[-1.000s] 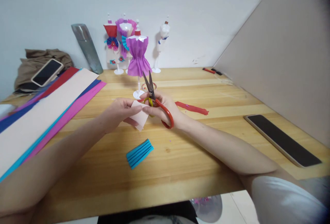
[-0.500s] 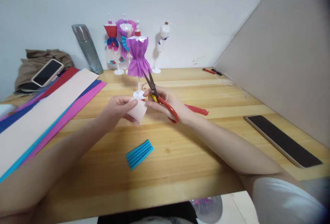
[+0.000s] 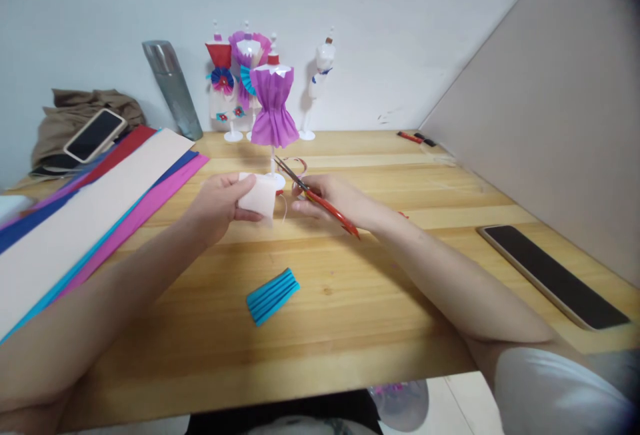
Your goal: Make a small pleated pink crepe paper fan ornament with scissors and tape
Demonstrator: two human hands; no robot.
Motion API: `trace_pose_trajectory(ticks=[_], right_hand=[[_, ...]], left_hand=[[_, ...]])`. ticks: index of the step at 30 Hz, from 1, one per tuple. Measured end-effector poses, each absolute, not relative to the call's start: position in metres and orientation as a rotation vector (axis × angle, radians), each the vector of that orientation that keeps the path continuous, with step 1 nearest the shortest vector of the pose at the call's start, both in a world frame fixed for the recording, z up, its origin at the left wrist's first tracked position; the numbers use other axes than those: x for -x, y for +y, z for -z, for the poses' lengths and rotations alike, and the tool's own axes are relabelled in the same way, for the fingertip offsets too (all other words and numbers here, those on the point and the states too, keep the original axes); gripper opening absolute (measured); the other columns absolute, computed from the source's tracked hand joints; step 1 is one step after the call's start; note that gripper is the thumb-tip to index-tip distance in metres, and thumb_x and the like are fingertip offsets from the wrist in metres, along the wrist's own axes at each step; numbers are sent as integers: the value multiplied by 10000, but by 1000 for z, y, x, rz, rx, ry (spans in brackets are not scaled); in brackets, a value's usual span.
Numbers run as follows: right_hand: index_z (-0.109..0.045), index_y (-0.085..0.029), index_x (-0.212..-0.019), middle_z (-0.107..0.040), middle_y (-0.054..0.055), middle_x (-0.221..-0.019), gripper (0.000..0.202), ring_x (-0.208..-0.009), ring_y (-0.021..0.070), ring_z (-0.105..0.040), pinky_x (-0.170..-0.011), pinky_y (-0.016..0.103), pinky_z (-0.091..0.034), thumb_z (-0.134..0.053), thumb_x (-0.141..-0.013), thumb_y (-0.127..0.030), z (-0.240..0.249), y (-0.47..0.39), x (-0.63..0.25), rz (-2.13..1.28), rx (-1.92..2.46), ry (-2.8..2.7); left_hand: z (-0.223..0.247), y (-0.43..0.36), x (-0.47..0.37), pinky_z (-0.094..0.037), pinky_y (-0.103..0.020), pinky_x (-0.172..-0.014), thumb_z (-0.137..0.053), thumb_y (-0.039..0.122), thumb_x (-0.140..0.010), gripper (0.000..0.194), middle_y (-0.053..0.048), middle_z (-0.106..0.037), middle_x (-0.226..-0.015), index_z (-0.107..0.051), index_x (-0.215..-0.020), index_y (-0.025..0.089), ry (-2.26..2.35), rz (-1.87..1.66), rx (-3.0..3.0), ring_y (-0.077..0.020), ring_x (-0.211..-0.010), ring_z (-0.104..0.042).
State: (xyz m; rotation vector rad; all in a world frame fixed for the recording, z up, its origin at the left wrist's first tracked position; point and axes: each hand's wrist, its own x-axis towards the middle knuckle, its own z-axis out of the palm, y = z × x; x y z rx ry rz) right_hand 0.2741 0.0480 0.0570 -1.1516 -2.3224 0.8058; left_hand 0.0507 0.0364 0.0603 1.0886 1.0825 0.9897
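Note:
Between the thumb and fingers of my left hand [image 3: 223,198] is a small pale pink piece of crepe paper [image 3: 259,196]. My right hand [image 3: 333,198] is closed on a pair of scissors [image 3: 325,203] with red handles and dark blades. The blades point up and left, just right of the paper and apart from it. Behind them stands a mini dress form [image 3: 273,108] in a purple crepe paper dress. A pleated blue paper piece [image 3: 273,296] lies on the table in front of both hands.
Long coloured paper strips [image 3: 105,215] cover the left side, near a phone [image 3: 95,136] on brown cloth [image 3: 90,111]. A bottle [image 3: 173,88] and more dress forms [image 3: 220,91] stand by the wall. Another phone [image 3: 553,275] lies right; a clear bag [image 3: 403,405] shows below the table edge.
The pink paper has shifted slightly left and up in my left hand, farther from my right hand. The scissors have turned and tipped lower; their blades look closer together.

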Motion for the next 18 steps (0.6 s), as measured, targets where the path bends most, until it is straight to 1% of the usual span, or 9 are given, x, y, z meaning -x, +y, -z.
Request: trace_pose_trajectory(ticks=[2,4,6,8,9,11,14,16,18], right_hand=[[-617,-145,-834,-554,23,-689,348,-609,139,-466,-579,273,-324,-633,-823,-492,-60,44,-275,-703,1299,-2499],[-644,-168,-859,-606,45,-732,311,-636,155,-510,-578,273,-316,-676,-790,-470,-60,38,-271,-674,1397,-2666],[-660,-201,-915,-647,46,-771,245,-649,164,-543,-559,268,-300,-711,-743,-368,-60,30,-265,-657,1424,-2810],[-658,-205,-945,-671,53,-795,245,-656,174,-561,-536,269,-276,-684,-707,-254,-58,23,-259,-562,1399,-2914],[-656,-201,-953,-679,61,-808,255,-665,181,-570,-528,272,-266,-657,-699,-222,-58,21,-257,-500,1384,-2939],[-652,-199,-973,-692,75,-834,274,-693,197,-587,-521,275,-256,-613,-702,-208,-57,19,-256,-422,1365,-2946],[-647,-209,-1007,-707,82,-898,304,-738,210,-604,-518,277,-257,-572,-712,-202,-55,19,-256,-408,1285,-2964],[-648,-209,-1016,-708,88,-934,316,-753,211,-608,-517,281,-249,-559,-714,-184,-54,19,-256,-397,1215,-2994],[-652,-205,-1012,-705,90,-933,314,-736,204,-605,-514,285,-235,-555,-717,-160,-54,19,-256,-371,1163,-3015]], left_hand=[[-65,40,-48,-579,-237,-519,-600,234,-866,161,-81,-706,-769,-692,-833,106,1069,-1082,-986,-167,-669,-669],[-68,43,-45,-560,-203,-498,-545,213,-901,174,-65,-695,-747,-684,-853,120,1032,-1147,-929,-153,-660,-665],[-70,44,-41,-545,-182,-492,-546,231,-909,167,-53,-685,-715,-680,-870,138,995,-1168,-917,-145,-649,-659],[-69,44,-40,-542,-178,-503,-585,257,-895,147,-46,-682,-702,-681,-883,146,954,-1163,-924,-145,-650,-657],[-69,44,-40,-540,-179,-503,-593,258,-892,146,-46,-680,-699,-681,-885,142,937,-1162,-929,-147,-650,-657],[-68,42,-41,-537,-180,-494,-567,238,-907,167,-46,-678,-701,-682,-875,120,907,-1173,-929,-146,-642,-655],[-68,41,-44,-537,-174,-486,-502,214,-940,231,-58,-680,-705,-675,-847,93,876,-1171,-879,-139,-628,-650],[-67,41,-45,-539,-163,-493,-484,215,-950,235,-61,-684,-721,-675,-876,99,887,-1170,-813,-133,-650,-653],[-66,42,-46,-550,-161,-516,-489,218,-947,206,-55,-693,-758,-675,-945,128,915,-1185,-769,-136,-707,-665]])
